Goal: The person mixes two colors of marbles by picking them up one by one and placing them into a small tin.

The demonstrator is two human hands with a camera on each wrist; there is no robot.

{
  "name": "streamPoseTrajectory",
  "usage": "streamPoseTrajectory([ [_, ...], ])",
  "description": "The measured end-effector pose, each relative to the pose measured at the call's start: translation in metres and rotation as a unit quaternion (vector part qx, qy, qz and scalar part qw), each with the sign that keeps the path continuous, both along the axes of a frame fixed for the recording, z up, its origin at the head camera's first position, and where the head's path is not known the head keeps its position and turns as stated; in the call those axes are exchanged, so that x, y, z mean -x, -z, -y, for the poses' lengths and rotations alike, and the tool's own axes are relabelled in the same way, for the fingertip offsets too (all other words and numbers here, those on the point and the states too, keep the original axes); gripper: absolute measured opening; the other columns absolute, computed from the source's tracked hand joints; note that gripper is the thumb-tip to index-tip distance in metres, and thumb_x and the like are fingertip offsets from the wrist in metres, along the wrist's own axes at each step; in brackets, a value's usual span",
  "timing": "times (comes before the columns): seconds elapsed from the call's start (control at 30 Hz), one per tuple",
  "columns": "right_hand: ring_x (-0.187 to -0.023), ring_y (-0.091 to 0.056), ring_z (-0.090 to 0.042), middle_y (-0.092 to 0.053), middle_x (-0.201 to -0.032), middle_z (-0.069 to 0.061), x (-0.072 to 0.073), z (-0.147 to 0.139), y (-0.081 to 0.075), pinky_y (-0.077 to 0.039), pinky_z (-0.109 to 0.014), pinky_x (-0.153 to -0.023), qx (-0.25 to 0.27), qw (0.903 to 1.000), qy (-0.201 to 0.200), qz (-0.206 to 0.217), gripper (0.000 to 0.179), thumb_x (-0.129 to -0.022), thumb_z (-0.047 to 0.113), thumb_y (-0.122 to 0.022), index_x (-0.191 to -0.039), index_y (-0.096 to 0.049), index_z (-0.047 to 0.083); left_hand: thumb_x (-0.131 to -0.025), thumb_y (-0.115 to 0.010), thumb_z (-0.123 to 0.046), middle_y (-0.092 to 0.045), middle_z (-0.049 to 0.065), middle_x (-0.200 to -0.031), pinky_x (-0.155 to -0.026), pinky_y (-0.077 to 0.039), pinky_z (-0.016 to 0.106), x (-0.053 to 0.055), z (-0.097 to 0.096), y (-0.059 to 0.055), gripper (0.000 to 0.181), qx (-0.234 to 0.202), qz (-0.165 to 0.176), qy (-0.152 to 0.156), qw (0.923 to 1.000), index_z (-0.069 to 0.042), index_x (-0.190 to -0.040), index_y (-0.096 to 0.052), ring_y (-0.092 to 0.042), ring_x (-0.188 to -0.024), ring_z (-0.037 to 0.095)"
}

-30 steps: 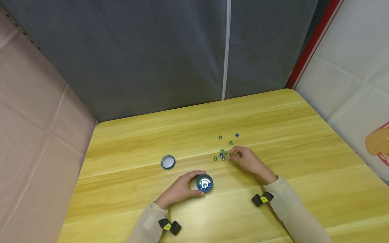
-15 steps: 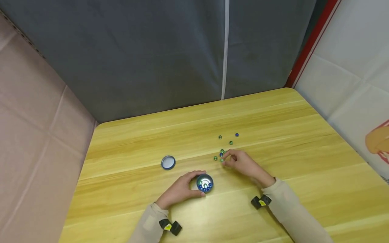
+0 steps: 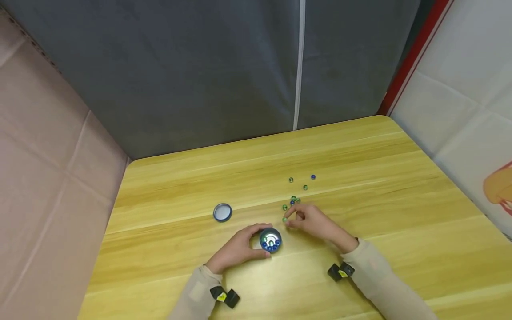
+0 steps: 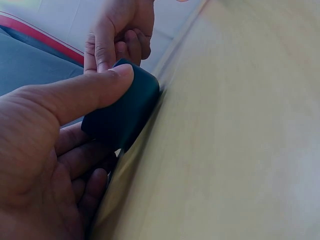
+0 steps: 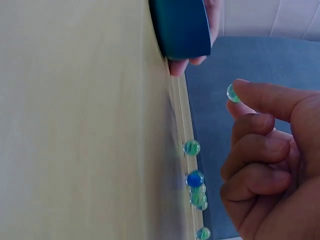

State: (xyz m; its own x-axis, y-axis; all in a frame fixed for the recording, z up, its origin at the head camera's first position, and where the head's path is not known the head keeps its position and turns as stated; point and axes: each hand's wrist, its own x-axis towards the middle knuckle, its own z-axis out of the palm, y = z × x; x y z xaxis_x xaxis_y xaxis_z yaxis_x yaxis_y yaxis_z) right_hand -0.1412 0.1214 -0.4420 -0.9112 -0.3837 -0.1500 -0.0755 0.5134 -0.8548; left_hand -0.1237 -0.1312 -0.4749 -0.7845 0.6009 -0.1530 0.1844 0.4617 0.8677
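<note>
A small round dark blue tin stands on the table with several blue and green marbles inside. My left hand grips its side, thumb on the near side and fingers on the far side. In the left wrist view the thumb presses the tin's wall. Just right of the tin, my right hand pinches a green glass marble between thumb and index finger, held above the table. Its other fingers are curled in. Beyond this hand lie several loose marbles, among them a blue marble and a green marble.
A round blue-rimmed lid lies on the wooden table, left of and beyond the tin. Farther back are a green marble and a blue marble. A grey curtain hangs behind the table.
My right hand has drawn a green marble away from the cluster, moving left and nearer toward the tin. My left hand and the tin have stayed in place.
</note>
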Motion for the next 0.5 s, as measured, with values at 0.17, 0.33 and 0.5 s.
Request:
streamPoseTrajectory([
  [0.17, -0.052, -0.038, -0.006, -0.044, -0.061, 0.004, -0.005, 0.006, 0.001, -0.032, -0.015, -0.046, 0.006, 0.9994, -0.033, 0.005, 0.013, -0.088, 0.013, -0.068, -0.1, -0.068, 0.009, -0.078, -0.08, -0.033, -0.049, -0.001, -0.146, -0.112, -0.036, 0.05, 0.0, -0.001, 0.0, 0.069, 0.002, 0.003, -0.003, 1.0, -0.024, -0.139, -0.05, -0.044, -0.135, 0.024],
  [0.33, -0.052, -0.038, -0.004, -0.042, -0.06, 0.006, -0.011, 0.012, -0.003, -0.031, -0.015, -0.047, 0.009, 0.9978, -0.066, 0.006, 0.014, -0.088, 0.014, -0.067, -0.101, -0.068, 0.009, -0.078, -0.08, -0.033, -0.05, -0.001, -0.145, -0.112, -0.036, 0.05, -0.001, -0.001, -0.001, 0.068, 0.003, 0.008, -0.006, 0.9999, -0.026, -0.138, -0.051, -0.044, -0.135, 0.024],
  [0.5, -0.051, -0.036, -0.003, -0.042, -0.06, 0.007, -0.015, 0.017, -0.004, -0.03, -0.015, -0.046, 0.014, 0.9963, -0.084, 0.016, 0.013, -0.089, 0.014, -0.067, -0.102, -0.067, 0.01, -0.078, -0.08, -0.033, -0.049, -0.001, -0.145, -0.113, -0.035, 0.05, 0.0, -0.001, -0.002, 0.067, 0.005, 0.009, -0.007, 0.9999, -0.027, -0.138, -0.051, -0.043, -0.136, 0.024],
])
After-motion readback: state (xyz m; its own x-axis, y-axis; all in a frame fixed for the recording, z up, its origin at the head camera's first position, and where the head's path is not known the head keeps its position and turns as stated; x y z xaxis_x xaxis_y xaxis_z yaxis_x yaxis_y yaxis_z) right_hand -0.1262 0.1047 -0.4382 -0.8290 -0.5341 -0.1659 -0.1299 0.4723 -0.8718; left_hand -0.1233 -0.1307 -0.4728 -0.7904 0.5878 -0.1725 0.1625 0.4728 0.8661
